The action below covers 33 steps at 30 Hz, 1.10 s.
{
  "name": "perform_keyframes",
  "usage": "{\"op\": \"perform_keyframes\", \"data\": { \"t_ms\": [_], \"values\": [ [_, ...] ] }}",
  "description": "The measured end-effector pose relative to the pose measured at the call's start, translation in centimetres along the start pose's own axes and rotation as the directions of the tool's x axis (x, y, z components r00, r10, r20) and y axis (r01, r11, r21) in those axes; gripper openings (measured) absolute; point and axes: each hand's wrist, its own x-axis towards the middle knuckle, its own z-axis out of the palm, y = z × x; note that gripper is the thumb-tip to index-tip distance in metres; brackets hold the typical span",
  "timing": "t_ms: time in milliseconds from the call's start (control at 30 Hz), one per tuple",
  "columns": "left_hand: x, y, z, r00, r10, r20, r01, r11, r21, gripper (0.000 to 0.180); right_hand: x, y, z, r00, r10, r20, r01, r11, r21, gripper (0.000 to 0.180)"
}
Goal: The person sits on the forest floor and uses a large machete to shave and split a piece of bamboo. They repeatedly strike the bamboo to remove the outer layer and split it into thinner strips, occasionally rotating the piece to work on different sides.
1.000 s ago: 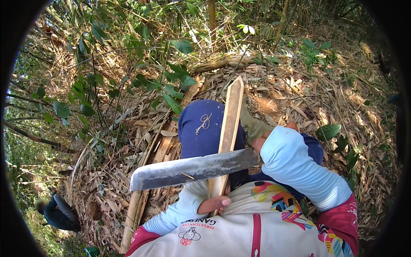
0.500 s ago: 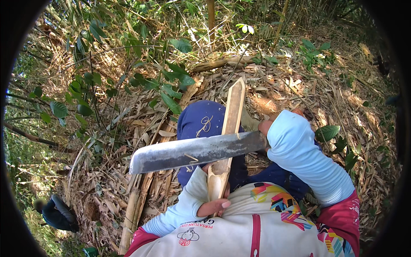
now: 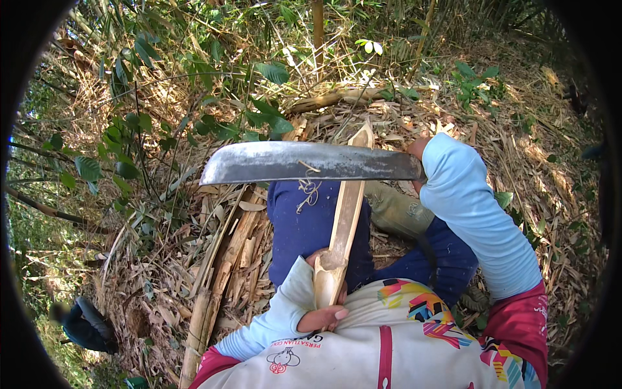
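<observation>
A split length of bamboo [image 3: 345,223] slants up from my belly across my blue-trousered thigh, with a pointed far end and a hollowed near end. My left hand [image 3: 322,318] is closed around its near end, partly hidden under it. My right hand [image 3: 418,154] grips a machete [image 3: 278,162] at the handle, which the fingers and sleeve hide. Its wide dark blade lies crosswise over the bamboo near the pointed tip, reaching far to the left. A thin shaving [image 3: 310,166] sticks to the blade. Curled shavings [image 3: 310,194] rest on my knee.
Dry bamboo leaves cover the ground around me. A long split bamboo pole [image 3: 199,318] lies along my left side. A fallen log [image 3: 337,98] is ahead, with leafy stems [image 3: 129,139] at left. A dark-clothed person [image 3: 89,326] is at the far lower left.
My right hand has carried the machete away from me and slightly right, toward the bamboo's pointed end. My left hand keeps its hold in about the same place.
</observation>
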Motion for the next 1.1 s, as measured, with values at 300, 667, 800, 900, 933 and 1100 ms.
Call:
{"op": "perform_keyframes", "data": {
  "t_ms": [300,667,800,900,933,1100],
  "values": [
    [-0.3,-0.3,-0.2,0.999,0.043,0.027,-0.043,0.999,0.018,0.083,2.7,1.2,-0.8,0.969,0.094,-0.228,-0.057,0.985,0.165,0.024],
    [-0.1,0.0,0.1,0.999,0.048,0.023,-0.049,0.998,0.027,0.083,-2.8,1.4,1.5,0.975,0.024,-0.223,0.063,0.923,0.379,0.025],
    [-0.2,-0.5,0.3,0.994,0.102,0.035,-0.095,0.981,-0.167,0.078,-4.7,-0.2,1.0,0.991,-0.103,-0.082,0.122,0.952,0.281,0.029],
    [-0.2,-0.1,0.5,0.992,0.109,0.058,-0.101,0.986,-0.131,0.076,-5.3,-0.7,1.5,0.969,-0.245,-0.030,0.246,0.964,0.103,0.029],
    [-0.2,-0.2,0.3,0.991,0.113,0.066,-0.104,0.987,-0.119,0.073,-5.5,-1.3,1.5,0.961,-0.275,-0.022,0.276,0.960,0.053,0.028],
    [0.1,0.1,0.2,0.997,0.060,0.054,-0.056,0.996,-0.068,0.056,-6.3,-2.3,1.8,0.926,-0.378,-0.002,0.378,0.925,0.040,0.018]
  ]
}}
